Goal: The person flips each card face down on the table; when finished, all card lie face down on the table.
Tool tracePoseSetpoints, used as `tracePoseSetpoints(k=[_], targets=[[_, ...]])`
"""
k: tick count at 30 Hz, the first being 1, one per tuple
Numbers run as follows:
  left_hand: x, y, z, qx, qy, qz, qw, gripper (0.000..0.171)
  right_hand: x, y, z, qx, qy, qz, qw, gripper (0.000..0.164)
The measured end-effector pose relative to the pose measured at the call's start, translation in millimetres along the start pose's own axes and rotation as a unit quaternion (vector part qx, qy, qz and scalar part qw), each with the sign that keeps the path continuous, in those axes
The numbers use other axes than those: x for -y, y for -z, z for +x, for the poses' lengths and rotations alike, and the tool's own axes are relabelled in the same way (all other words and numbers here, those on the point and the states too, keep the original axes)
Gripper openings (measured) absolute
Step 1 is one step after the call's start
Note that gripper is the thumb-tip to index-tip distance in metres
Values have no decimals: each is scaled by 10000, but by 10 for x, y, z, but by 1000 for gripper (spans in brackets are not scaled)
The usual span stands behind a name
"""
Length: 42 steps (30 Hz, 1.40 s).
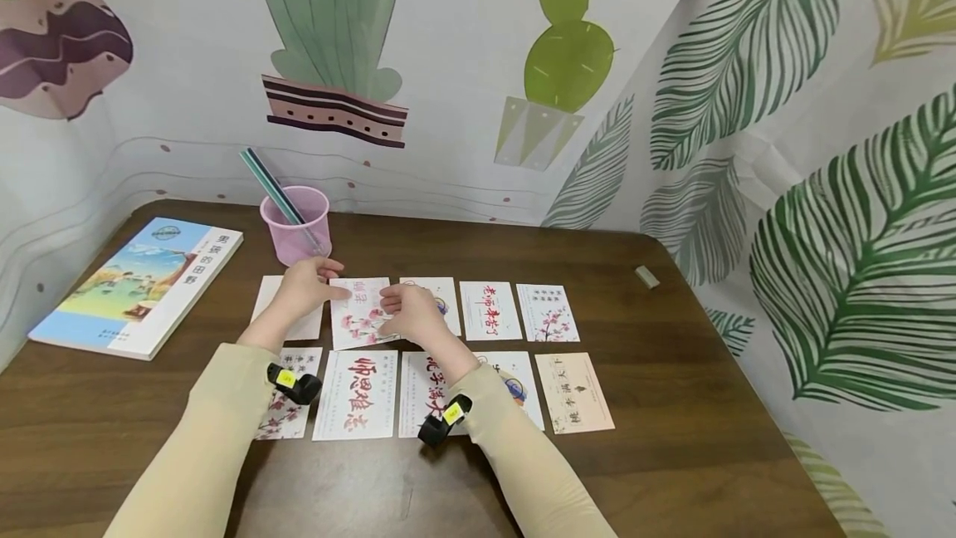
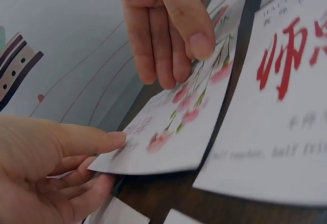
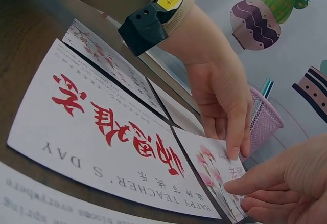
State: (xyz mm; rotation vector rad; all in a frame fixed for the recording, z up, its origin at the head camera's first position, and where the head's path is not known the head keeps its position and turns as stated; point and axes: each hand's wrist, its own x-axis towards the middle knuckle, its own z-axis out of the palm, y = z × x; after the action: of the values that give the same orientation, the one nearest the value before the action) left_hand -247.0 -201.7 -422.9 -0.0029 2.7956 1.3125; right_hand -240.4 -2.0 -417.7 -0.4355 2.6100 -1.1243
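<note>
Two rows of greeting cards lie on the brown table. My left hand [image 1: 302, 289] pinches the upper left corner of a card with pink carnations [image 1: 363, 320], its thumb on top and fingers underneath. In the left wrist view that corner of the carnation card [image 2: 179, 127] is raised a little. At the card's right side is my right hand [image 1: 414, 314], thumb and fingers apart; whether they touch it I cannot tell. Just below lies a card with red calligraphy [image 1: 356, 397]. My right forearm partly hides another red-lettered card [image 1: 418, 393]; my left wrist covers part of a white card [image 1: 306, 326].
Behind the left hand stands a pink mesh cup [image 1: 299, 227] holding long thin sticks. A thick book [image 1: 142, 285] lies at the left. Farther right are a red-lettered card [image 1: 490, 310], a blossom card [image 1: 548, 314] and a beige card [image 1: 577, 393]. A small eraser-like block [image 1: 646, 276] lies near the right edge.
</note>
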Motion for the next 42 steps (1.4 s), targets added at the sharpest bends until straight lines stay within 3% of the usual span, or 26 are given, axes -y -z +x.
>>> tracePoseSetpoints(k=[5,9,12,21,29,35,42], targets=[[-1,3,-26,264,415,-586,9971,66,11,-29,5,-29,6,-28,10000,57],[16,24,-59,541,791,-1279,9871,72,6,-46,9,-82,46,-71,9999,58],[39,31,-79,727,858,-1588,9809,70,2,-51,10,-109,66,-67,9999,58],[22,-5,-200,1098,515,-1973,9728,63,-19,-61,9,-169,42,172,9997,54],[1,-51,-256,1446,261,-2365,9605,78,-15,-76,-15,-244,67,167,9995,52],[15,-31,-266,1474,185,-2608,9539,56,12,-64,-21,-223,174,127,9995,51],[-27,63,-267,1435,173,-2461,9584,48,48,2,-29,-306,387,388,9980,45]])
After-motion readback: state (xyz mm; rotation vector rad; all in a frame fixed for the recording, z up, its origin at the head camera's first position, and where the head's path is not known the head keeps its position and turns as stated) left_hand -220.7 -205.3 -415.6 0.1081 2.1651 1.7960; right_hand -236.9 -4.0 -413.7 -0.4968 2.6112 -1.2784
